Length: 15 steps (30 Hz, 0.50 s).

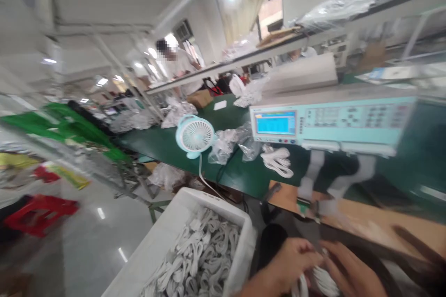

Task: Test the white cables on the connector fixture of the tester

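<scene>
At the bottom right, my left hand (294,260) and my right hand (351,267) are close together, fingers bent around a bundled white cable (324,280). Motion blur softens the fingertips. Left of them stands a white bin (245,246) holding many coiled white and grey cables (205,246). Beyond the hands, a light blue tester (351,123) with a lit screen sits on the green table (240,174). Flat grey ribbons (311,176) run from its front down to a small green connector board (304,206). Another white cable bundle (278,161) lies before the tester.
A small blue fan (195,134) and clear plastic bags (223,146) are on the table. A wooden board (365,218) lies along the near edge. A shelf (251,55) crosses above. One person (177,62) stands behind it. A red stool (40,213) is at the left.
</scene>
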Motion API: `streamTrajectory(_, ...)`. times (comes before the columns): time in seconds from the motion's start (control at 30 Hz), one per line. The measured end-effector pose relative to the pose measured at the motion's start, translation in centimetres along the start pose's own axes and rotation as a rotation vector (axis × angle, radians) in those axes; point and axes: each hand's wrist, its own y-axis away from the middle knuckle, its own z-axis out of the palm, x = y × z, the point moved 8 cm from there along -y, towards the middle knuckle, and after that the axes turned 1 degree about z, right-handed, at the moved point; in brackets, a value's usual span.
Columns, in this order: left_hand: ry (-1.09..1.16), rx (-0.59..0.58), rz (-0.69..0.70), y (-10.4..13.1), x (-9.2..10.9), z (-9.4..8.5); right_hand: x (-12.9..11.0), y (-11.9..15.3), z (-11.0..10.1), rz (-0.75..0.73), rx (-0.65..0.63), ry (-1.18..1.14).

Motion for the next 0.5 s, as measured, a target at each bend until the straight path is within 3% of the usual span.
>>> streamTrajectory(0.13, -0.042, 0.073, 0.148, -1.2, 1.2, -0.6, -2.3, -1.2, -0.2, 0.126, 0.012, -0.073)
streamTrajectory(0.3, -0.056, 0.169, 0.225, -2.1, 1.5, -0.9, -0.7, -2.0, 0.7, 0.387, 0.1, -0.455)
streamTrajectory(0.5, 0.025, 0.209, 0.189, -2.4, 1.1, -1.9, 0.9, -2.3, 2.4, 0.431, 0.093, -0.593)
